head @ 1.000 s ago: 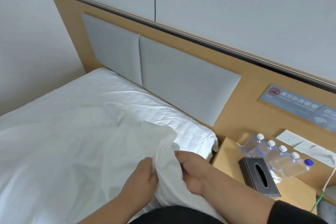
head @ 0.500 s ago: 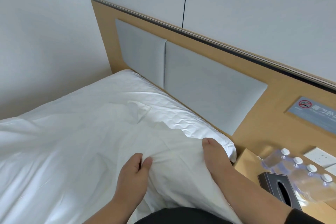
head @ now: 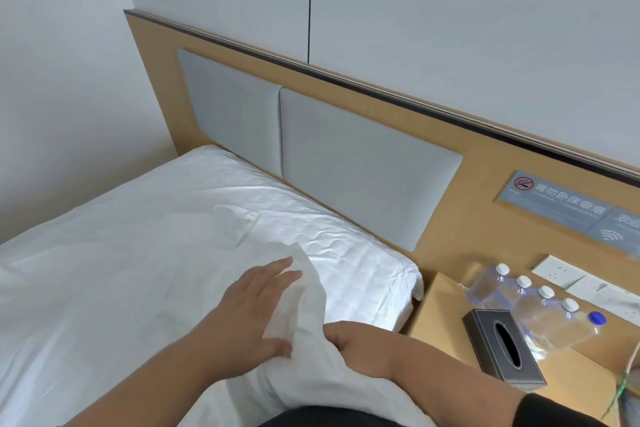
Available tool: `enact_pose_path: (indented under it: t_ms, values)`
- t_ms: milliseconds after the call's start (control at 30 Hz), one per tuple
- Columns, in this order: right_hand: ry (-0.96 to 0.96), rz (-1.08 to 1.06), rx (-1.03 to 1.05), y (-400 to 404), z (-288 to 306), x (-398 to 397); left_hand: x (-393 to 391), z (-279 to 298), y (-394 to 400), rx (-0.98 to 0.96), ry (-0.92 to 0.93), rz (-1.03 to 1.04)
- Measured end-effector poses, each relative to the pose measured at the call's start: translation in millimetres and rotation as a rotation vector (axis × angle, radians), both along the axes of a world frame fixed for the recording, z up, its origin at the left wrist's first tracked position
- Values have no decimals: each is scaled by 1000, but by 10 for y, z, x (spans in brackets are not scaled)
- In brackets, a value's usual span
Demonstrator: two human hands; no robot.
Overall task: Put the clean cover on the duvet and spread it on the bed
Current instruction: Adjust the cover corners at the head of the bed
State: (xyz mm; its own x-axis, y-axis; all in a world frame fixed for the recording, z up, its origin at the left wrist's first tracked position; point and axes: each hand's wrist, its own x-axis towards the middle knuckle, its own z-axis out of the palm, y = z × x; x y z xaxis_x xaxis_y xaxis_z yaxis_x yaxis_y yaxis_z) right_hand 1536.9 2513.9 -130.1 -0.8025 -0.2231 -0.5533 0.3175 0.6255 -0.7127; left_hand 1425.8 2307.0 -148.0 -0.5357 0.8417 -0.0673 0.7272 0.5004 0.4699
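- Risk: the cover [head: 304,319] is bunched into a raised fold at the near right corner of the bed [head: 86,288]. If it is pulled flat before the duvet corner is seated inside, the filling may ball up short of the corner. The duvet itself cannot be told apart from the other white cloth.
- Risk: the right hand [head: 349,343] appears to be the only anchor. If its hold slips, the corner may drop off the right edge of the bed toward the table [head: 440,315].
- Risk: a wide sweep of the right forearm could knock the tissue box [head: 502,347] or the bottles [head: 533,308], which stand near the table's bed-side edge.
- Left hand [head: 256,315]: palm down on the fold, forearm entering from the lower left. Its fingers [head: 277,270] are straight and spread toward the headboard [head: 363,166]; the thumb lies low against the fold. It presses the cloth and grips nothing.
- Right hand: just beside the left, knuckles up, forearm entering from the lower right. Its fingers are hidden under the cloth; they appear curled into the fold, but the hold is not plainly shown.
- The pillow [head: 339,253] lies beyond both hands, against the headboard.
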Motion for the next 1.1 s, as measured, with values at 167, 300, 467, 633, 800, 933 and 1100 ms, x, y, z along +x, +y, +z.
enact_pose_path:
  t_ms: [167,300,467,633,800,933,1100]
  values:
    - [147,103,14,-105,122,68,-236,369,325,-301,433,-680]
    - [138,-119,-9,62,117,161,-345,295,534,-473,232,-548]
    - [-51,-387,151,265,0,402,-760,180,700,-297,256,-143]
    - [239,-528,571,409,-290,262,-794,275,991,-153,192,84]
    - [244,-667,650,1147,-88,229,-756,438,1055,-203,169,28]
    - [416,-562,848,1116,-16,267,-735,522,1092,-181,199,-5]
    - [908,-568,380,435,-470,568,-783,493,983,44,-56,233]
